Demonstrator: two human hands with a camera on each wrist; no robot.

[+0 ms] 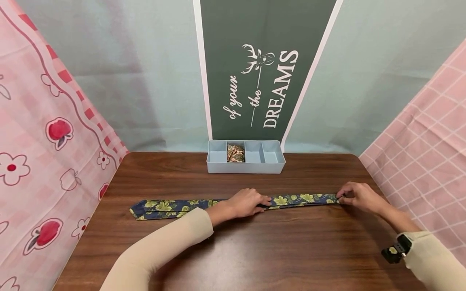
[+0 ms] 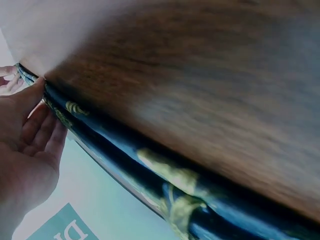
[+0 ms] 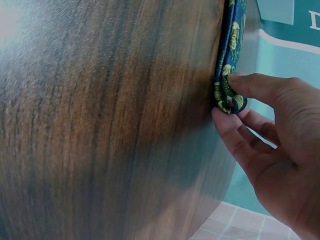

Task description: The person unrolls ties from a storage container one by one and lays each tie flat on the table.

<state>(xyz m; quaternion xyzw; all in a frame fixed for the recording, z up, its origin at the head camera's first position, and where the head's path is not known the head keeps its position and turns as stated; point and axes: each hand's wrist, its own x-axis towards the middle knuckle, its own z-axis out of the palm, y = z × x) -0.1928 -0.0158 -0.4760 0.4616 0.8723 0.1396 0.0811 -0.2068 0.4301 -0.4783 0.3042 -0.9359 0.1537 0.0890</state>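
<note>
A navy necktie (image 1: 306,199) with yellow-green flowers lies lengthwise across the wooden table, its wide pointed end at the left. Around its middle, my left hand (image 1: 247,203) pinches the fabric from above. The left wrist view shows the thumb on one edge of the tie (image 2: 170,175) and the fingers at the other. At the far right, my right hand (image 1: 364,198) pinches the folded end between thumb and fingers. There, in the right wrist view, the layers of the tie (image 3: 233,45) curve round in a small loop. My left forearm covers part of the tie.
Behind the tie, at the table's back edge, stands a light blue divided box (image 1: 245,168). One compartment holds a rolled patterned cloth (image 1: 236,154). Fabric hangings surround the table (image 1: 255,250) at the back and both sides.
</note>
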